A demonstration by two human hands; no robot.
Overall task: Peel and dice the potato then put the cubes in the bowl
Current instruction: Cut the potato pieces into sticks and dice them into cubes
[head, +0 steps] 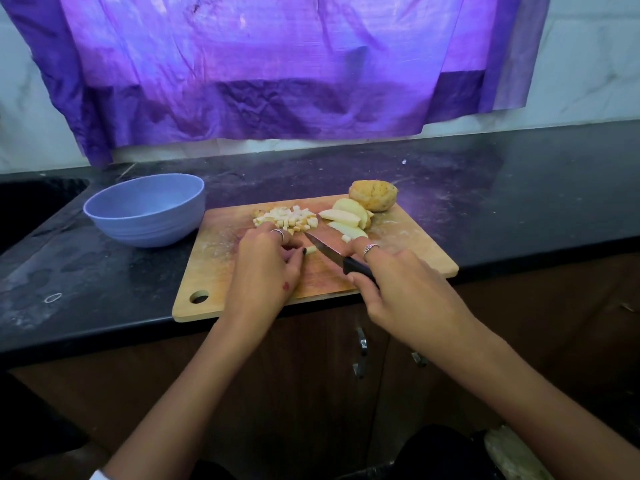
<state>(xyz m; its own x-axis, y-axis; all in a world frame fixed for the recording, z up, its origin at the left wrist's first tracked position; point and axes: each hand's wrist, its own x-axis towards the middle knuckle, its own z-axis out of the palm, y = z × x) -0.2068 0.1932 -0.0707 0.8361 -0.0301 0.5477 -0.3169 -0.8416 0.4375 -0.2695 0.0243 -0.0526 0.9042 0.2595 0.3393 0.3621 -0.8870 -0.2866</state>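
A wooden cutting board (408,258) lies on the black counter. A pile of potato cubes (289,218) sits at its far middle, with peeled potato slices (346,214) to the right and an unpeeled potato piece (373,195) at the far right corner. My left hand (266,268) pinches a small potato strip (310,250) against the board. My right hand (398,289) grips the black handle of a knife (327,249), index finger along the blade, whose tip points toward the cubes. A blue bowl (145,211) stands left of the board.
The board's near edge overhangs the counter (519,209) front. A dark sink (31,206) lies at the far left. Purple cloth (277,71) hangs over the tiled wall behind. Cabinet doors with metal handles (362,344) are below.
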